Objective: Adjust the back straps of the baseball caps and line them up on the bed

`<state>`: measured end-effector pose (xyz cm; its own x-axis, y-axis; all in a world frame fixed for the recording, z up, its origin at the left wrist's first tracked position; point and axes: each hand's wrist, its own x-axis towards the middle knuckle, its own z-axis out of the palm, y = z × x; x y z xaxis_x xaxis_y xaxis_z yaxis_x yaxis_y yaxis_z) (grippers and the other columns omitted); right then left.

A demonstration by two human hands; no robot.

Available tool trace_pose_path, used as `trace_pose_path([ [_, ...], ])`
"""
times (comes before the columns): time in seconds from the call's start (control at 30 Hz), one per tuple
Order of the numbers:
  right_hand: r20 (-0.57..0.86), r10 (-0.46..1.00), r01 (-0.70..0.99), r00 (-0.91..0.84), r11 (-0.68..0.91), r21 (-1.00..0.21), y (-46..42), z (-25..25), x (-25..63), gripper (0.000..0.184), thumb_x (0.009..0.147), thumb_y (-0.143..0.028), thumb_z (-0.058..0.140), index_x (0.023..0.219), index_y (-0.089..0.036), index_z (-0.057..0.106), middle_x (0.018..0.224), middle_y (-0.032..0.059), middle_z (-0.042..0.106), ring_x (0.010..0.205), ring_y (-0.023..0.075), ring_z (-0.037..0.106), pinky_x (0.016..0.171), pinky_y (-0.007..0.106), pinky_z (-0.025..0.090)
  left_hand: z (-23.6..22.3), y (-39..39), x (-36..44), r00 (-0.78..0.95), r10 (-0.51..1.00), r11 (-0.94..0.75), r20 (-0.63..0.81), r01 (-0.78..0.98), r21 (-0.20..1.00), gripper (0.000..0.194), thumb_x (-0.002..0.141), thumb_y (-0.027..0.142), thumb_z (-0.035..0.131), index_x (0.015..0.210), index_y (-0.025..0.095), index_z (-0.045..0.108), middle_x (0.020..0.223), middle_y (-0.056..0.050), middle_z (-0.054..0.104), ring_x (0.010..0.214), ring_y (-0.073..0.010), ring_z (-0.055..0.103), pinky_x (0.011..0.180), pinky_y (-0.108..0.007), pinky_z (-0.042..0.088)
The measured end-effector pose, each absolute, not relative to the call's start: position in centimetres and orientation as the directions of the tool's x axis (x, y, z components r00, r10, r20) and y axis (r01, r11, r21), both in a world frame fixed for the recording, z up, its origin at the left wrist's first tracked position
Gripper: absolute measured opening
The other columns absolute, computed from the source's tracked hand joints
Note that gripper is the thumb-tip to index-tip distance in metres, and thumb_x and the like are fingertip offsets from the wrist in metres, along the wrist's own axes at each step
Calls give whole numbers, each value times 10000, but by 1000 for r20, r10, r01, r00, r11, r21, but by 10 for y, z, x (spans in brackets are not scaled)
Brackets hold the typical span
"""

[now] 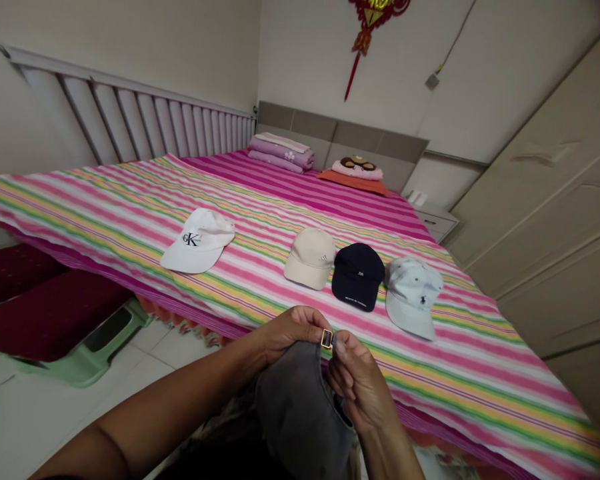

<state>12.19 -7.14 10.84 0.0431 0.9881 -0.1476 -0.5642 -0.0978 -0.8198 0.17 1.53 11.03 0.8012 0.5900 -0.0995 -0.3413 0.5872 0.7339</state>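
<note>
A dark grey cap (297, 400) is held over my lap at the bed's front edge, its back opening and strap turned up. My left hand (303, 327) pinches the strap beside a gold-coloured buckle (327, 339). On the buckle's other side, my right hand (355, 377) grips the strap end between thumb and fingers. Beyond my hands lie a beige cap (310, 259), a navy cap (359, 275) and a pale blue cap (414, 295) in a row. Farther left rests a white cap (200, 241) with black letters.
A striped sheet (260, 220) covers the bed. Folded lilac bedding (283, 153) and a pink folded item (357, 170) lie near the headboard (345, 137). Green stools with dark red covers (55, 317) stand at left. A wardrobe (545, 180) is at right, near a nightstand (435, 221).
</note>
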Motion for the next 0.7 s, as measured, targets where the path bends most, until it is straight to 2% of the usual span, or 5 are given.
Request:
trace_pose_path([
  [0.2,-173,985,-624,8,-130,-770,-70,107,118,212,726,-328,627,683,-184,477,328,-135,274,275,8,123,296,140,128,107,16,5,798,599,591,-68,-384,710,257,456,171,799,644,89,643,595,-34,655,516,-81,581,528,-164,415],
  [0.47,-230,973,-699,-25,-182,-692,-66,103,114,282,648,-352,692,641,-179,469,323,-137,284,270,6,117,270,133,148,101,16,4,787,612,588,-77,-388,710,275,462,192,799,668,89,648,617,-35,657,537,-87,587,565,-184,426],
  [0.7,-236,970,-696,-55,-207,-688,-67,102,112,273,622,-332,712,677,-177,493,329,-137,290,271,0,121,268,125,118,97,16,5,778,623,582,-85,-388,714,280,478,218,792,681,98,642,616,-27,650,524,-84,578,558,-189,416],
])
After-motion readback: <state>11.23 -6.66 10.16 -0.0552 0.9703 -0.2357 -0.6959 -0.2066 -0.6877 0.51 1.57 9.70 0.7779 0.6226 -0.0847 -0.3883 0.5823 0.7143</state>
